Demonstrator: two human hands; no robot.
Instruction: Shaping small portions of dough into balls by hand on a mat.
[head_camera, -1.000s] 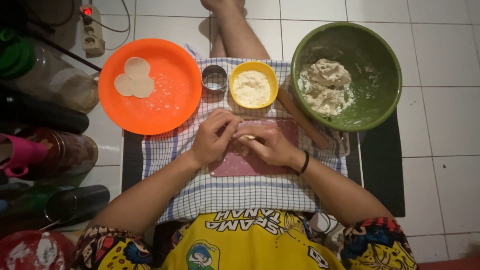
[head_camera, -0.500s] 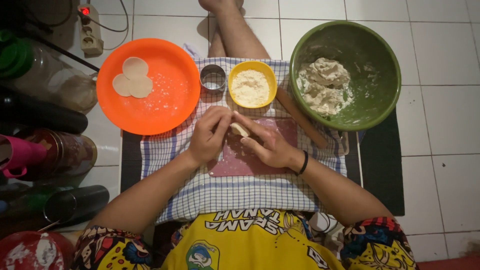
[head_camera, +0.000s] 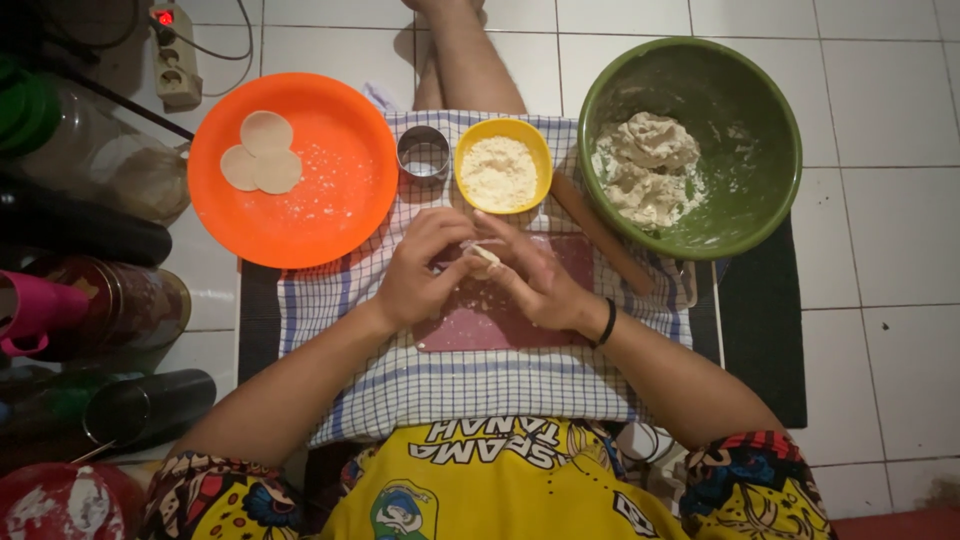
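Watching the head view, I start with the biggest item: 1 green bowl (head_camera: 760, 200) sits up and to the right of the fingers, holding 1 large lump of dough (head_camera: 648, 165), so much of the batch looks unused. Up and to the left of the fingers is 1 orange plate (head_camera: 330, 190) carrying 3 flat dough rounds (head_camera: 262, 155), overlapping and dusted with flour; I judge those finished, an early share of the work. Directly under the fingers lies 1 pink board (head_camera: 500, 320) on 1 checked cloth (head_camera: 470, 385). 1 wooden rolling pin (head_camera: 600, 232) lies just right of the fingers. Just above them stands 1 yellow bowl of flour (head_camera: 503, 163), and beside it 1 round metal cutter (head_camera: 424, 152). My left hand (head_camera: 420, 270) and right hand (head_camera: 535, 285) meet over the board, fingertips (head_camera: 470, 262) pinched together on 1 small dough piece (head_camera: 484, 254), held between both hands, not yet flattened.
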